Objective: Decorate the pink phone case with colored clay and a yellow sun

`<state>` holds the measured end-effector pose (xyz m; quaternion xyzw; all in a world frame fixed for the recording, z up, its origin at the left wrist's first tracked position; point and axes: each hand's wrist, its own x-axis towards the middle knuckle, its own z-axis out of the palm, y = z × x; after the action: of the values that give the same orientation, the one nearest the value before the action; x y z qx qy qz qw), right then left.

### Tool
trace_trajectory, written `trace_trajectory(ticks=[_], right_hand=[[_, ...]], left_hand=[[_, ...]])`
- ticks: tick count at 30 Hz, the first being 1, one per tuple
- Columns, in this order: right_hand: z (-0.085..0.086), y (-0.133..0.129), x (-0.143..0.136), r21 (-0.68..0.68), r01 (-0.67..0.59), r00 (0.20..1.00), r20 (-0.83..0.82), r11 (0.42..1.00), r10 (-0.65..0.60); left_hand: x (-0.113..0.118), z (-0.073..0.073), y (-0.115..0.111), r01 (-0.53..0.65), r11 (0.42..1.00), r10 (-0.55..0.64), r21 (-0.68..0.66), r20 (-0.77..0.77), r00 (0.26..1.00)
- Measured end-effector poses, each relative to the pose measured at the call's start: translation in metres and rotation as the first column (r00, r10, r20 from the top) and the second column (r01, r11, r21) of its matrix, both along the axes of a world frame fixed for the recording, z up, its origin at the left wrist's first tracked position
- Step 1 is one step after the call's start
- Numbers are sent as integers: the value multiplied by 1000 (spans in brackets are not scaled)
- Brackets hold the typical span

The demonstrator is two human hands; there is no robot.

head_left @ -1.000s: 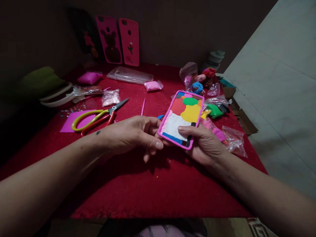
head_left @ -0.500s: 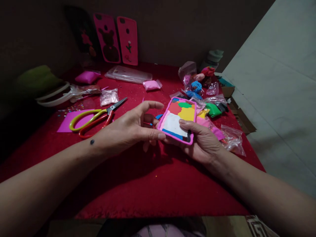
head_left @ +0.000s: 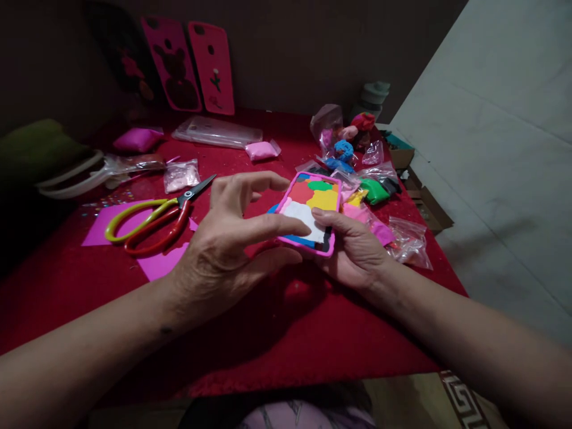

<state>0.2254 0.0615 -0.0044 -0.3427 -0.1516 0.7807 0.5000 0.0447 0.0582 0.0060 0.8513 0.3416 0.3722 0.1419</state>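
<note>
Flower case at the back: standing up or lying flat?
Upright. The flower case stands on a short end at the back of the red cloth, tilted slightly, its flower side facing the camera.

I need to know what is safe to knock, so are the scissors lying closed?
Yes, the scissors lie on the table with their blades together in one point.

I get a dim view; the far-left corner of the table (head_left: 277, 357) sinks almost to black, while the pale tiled surface (head_left: 504, 143) past its right edge reads brighter. Soft shadow pools under the left hand (head_left: 218, 244). The clear bag (head_left: 410, 238) glints faintly. Wide-angle distortion stretches both forearms toward my lower corners. I can't see the light source.
</note>
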Motion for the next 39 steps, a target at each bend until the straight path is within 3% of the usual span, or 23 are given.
trace_trajectory(ticks=[4, 18, 28, 35, 39], right_hand=[[-2, -2, -3, 7, 1, 1000, 14, 1000, -1], [-6, -5, -4, 121, -21, 995, 97, 992, 9], [-7, -6, -4, 122, -1, 996, 83, 993, -9], [-12, -8, -5, 209, -9, 994, 112, 978, -15], [-10, -7, -4, 187, 0, 994, 111, 982, -21]], left_hand=[[2, 1, -2, 2, 1000, -1, 27, -42, 999], [7, 5, -7, 5, 982, 0, -189, 26, 1000], [9, -4, -4, 36, 990, -27, 137, -67, 997], [11, -7, -5, 39, 991, -32, 127, -56, 998], [11, -7, -3, 35, 993, -28, 117, -57, 998]])
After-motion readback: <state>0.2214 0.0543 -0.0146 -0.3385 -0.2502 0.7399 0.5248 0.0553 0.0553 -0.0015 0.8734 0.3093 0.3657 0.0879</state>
